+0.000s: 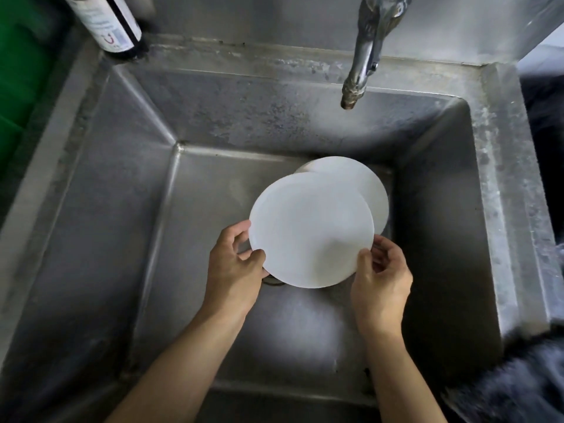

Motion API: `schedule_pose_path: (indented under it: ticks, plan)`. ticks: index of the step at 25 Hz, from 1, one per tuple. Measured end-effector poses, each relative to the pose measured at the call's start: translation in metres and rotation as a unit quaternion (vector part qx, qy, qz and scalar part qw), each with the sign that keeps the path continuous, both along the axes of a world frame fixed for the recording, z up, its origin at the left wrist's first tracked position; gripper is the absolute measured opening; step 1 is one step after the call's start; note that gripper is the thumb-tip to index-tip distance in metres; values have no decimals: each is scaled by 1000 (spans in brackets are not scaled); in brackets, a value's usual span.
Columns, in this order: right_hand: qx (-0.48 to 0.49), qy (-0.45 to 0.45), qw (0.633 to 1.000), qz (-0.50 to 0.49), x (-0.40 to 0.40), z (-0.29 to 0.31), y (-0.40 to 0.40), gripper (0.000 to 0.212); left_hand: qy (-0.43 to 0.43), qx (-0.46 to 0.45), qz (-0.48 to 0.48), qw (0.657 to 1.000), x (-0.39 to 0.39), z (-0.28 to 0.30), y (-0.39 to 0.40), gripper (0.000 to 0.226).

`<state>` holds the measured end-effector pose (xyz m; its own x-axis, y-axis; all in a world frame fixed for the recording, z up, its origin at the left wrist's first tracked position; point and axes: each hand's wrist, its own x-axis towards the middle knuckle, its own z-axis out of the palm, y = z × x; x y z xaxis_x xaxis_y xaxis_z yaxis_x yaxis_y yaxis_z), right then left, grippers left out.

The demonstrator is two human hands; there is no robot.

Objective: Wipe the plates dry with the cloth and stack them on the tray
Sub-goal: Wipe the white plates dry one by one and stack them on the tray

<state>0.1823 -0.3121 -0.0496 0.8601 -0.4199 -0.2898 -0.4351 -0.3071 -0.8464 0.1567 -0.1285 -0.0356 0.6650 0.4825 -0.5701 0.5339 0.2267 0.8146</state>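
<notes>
At the far left, beyond the sink's left rim, a green surface [18, 87] fills the edge of the view. A dark bottle [106, 22] with a pale label stands on the far left corner of the steel sink [91, 239], on the rim and not in the basin. The sink is deep, with dull, stained walls and a flat floor.

Over the middle of the basin floor, the left hand [235, 264] grips the left edge of the top plate [311, 233], a plain white round one: the thumb lies curled over the rim on top and the fingers tuck under the edge. The plate is held about level, with its upper face toward the camera. Under its near edge a bit of a dark drain ring [273, 282] shows on the sink floor.

A second plate [366, 184], also white, lies behind and partly beneath the first, toward the far right corner of the basin floor; its near left part is covered by the held plate. Whether the two touch cannot be told.

The right hand [381, 270] grips the right edge of the top plate, with the thumb on the rim and the other fingers curled beneath.

Above, a metal tap [363, 56] reaches out from the sink's far rim, its spout over the far right part of the basin. At the near right corner lies a dark furry shape [518, 377], blurred.
</notes>
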Motion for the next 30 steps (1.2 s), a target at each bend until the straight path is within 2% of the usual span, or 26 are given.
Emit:
schedule_pose_path:
  ticks: [6,12,15,17,22,26,30]
  plan:
    - [-23,17,998,49,-17,36,19,24,36,-17,51,998,-44,13,11,45]
    - [-56,74,993,74,-13,53,26,25,89,-5,97,991,-58,12,18,37]
    - [-59,116,989,76,-12,57,24,4,102,-3,94,990,-58,12,18,35]
    - [-46,140,987,70,-13,58,23,13,101,-9,98,990,-58,12,19,33]
    - [126,169,977,36,-33,54,21,22,65,-46,131,988,-53,16,18,32]
    - [257,155,954,-3,-65,52,29,36,79,-159,222,959,-47,31,14,29]
    - [347,157,924,-34,-91,63,30,39,67,-196,208,956,-46,47,10,34]
